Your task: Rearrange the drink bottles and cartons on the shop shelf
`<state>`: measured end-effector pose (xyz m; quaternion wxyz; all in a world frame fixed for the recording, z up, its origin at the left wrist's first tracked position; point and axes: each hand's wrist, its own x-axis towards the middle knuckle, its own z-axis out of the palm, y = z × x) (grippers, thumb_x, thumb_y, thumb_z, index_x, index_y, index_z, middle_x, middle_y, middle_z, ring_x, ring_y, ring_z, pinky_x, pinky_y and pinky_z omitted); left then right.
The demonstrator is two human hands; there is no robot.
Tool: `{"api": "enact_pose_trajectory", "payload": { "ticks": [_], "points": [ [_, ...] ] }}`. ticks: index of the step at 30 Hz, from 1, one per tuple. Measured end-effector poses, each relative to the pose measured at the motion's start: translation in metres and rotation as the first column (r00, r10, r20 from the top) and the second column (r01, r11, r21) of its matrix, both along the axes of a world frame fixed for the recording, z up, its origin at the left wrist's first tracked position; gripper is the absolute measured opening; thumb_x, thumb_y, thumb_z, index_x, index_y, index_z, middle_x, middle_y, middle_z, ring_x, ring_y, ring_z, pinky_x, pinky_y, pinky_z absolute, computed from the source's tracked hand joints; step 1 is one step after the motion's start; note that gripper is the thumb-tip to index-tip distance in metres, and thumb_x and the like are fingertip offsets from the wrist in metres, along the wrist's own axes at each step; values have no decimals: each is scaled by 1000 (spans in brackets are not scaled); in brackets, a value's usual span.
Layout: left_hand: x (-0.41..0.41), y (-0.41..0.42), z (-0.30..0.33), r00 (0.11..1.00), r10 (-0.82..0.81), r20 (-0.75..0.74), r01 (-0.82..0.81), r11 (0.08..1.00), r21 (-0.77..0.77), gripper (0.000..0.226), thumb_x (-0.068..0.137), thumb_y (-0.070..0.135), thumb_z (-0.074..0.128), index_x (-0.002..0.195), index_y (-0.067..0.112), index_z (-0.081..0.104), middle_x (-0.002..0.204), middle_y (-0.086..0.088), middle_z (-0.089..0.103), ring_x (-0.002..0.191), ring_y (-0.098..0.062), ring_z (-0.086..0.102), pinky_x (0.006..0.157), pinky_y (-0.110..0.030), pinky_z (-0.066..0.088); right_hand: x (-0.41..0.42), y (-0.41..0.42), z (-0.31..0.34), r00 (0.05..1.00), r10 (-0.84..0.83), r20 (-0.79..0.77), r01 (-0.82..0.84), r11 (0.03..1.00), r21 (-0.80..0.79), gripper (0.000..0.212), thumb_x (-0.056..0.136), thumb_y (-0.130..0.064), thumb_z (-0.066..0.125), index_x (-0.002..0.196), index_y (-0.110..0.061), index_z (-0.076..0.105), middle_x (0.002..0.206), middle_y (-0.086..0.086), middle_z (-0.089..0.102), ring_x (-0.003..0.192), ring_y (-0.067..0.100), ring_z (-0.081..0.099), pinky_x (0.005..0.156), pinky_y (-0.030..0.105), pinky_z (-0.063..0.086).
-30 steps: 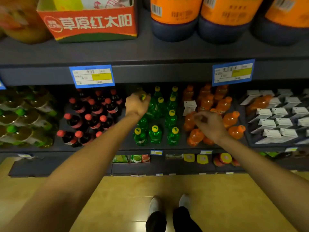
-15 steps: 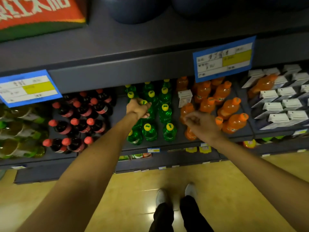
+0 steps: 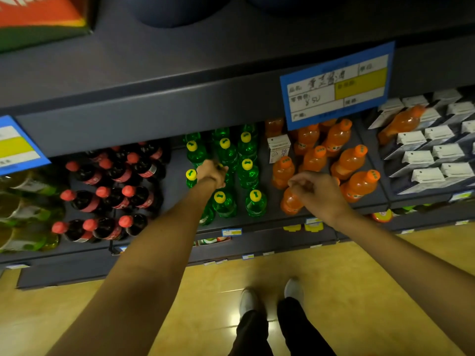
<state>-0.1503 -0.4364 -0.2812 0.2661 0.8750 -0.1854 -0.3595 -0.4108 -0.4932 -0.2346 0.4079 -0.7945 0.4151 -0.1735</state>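
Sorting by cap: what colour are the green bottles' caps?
Yellow caps on the green bottles, clearest in the head view.

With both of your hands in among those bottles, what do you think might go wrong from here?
1. The left hand grips a green bottle in the middle of a tightly packed group; lifting it could topple its neighbours.
2. The right hand is on an orange bottle at the shelf's front edge, which could slip off to the floor.
3. One orange bottle lies loose on the cartons and may roll.
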Motion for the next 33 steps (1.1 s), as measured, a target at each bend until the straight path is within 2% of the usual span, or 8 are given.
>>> {"api": "enact_pose_trajectory", "payload": {
  "ticks": [4, 6, 13, 19, 23, 26, 29, 33],
  "points": [
    [-2, -1, 5, 998, 35, -47, -36, 999, -23, 12, 91, 18, 62, 95, 7, 57, 101, -18, 64, 75, -29, 64, 36, -24, 50, 2, 5, -2, 1000, -22, 16, 22, 1000, -4, 11, 85, -8, 64, 92, -13, 72, 83, 1, 68, 79, 10, 59, 71, 16, 44],
    [-3, 0, 3, 998, 32, -48, -33, 999, -11, 15, 92, 18, 61, 99, 5, 58, 102, -17, 63, 78, -32, 65, 32, -23, 47, 4, 8, -1, 1000, -16, 26, 16, 1000, 7, 11, 86, -8, 64, 91, -12, 72, 81, -2, 67, 75, 5, 58, 69, 9, 42],
    [-7, -3, -2, 999, 19, -31, -19, 1000, 4, 22, 93, 25, 61, 100, 5, 60, 108, -19, 65, 71, -31, 67, 39, -28, 53, 4, 11, 2, 999, -34, 40, 33, 999, 14, 10, 86, -7, 63, 89, -11, 72, 76, -6, 63, 71, -5, 56, 65, 4, 38],
    [-11, 7, 10, 951, -160, 265, 157, 987, 32, 39, 92, 28, 58, 125, 11, 46, 109, -23, 63, 98, -42, 61, 81, -43, 54, -7, 11, 4, 999, -46, 3, 46, 999, 26, 11, 87, -6, 62, 93, -9, 71, 82, 0, 66, 80, 9, 58, 68, 6, 38],
    [-10, 14, 30, 910, -186, 371, 221, 974, -54, 34, 92, 24, 54, 123, 12, 50, 104, -23, 63, 96, -41, 61, 82, -44, 53, -11, 14, 11, 997, -77, -5, 77, 997, -5, 10, 87, -7, 62, 93, -8, 71, 84, 1, 67, 83, 12, 60, 71, 14, 42],
    [-11, 14, 43, 888, -245, 390, 306, 947, -101, 26, 93, 27, 52, 116, 15, 55, 97, -20, 67, 89, -38, 65, 79, -44, 55, -13, 18, 17, 995, -103, -10, 103, 995, 5, 10, 87, -6, 63, 92, -9, 70, 82, -4, 64, 82, 8, 58, 68, 2, 37],
    [-19, 9, 53, 841, -328, 431, 409, 906, -110, 23, 94, 26, 51, 113, 14, 56, 91, -20, 67, 85, -37, 64, 71, -31, 49, -14, 19, 22, 989, -151, -7, 151, 988, 15, 12, 85, -3, 64, 91, -10, 71, 80, -3, 63, 80, 9, 57, 66, 0, 35],
    [-40, -6, 62, 802, -392, 451, 488, 865, -116, 19, 94, 27, 51, 108, 15, 58, 91, -16, 66, 83, -33, 61, 69, -31, 48, -23, 18, 28, 980, -196, 33, 196, 980, 17, 13, 85, -4, 63, 91, -13, 71, 84, 2, 69, 84, 14, 64, 79, 24, 49]
  ]
}}
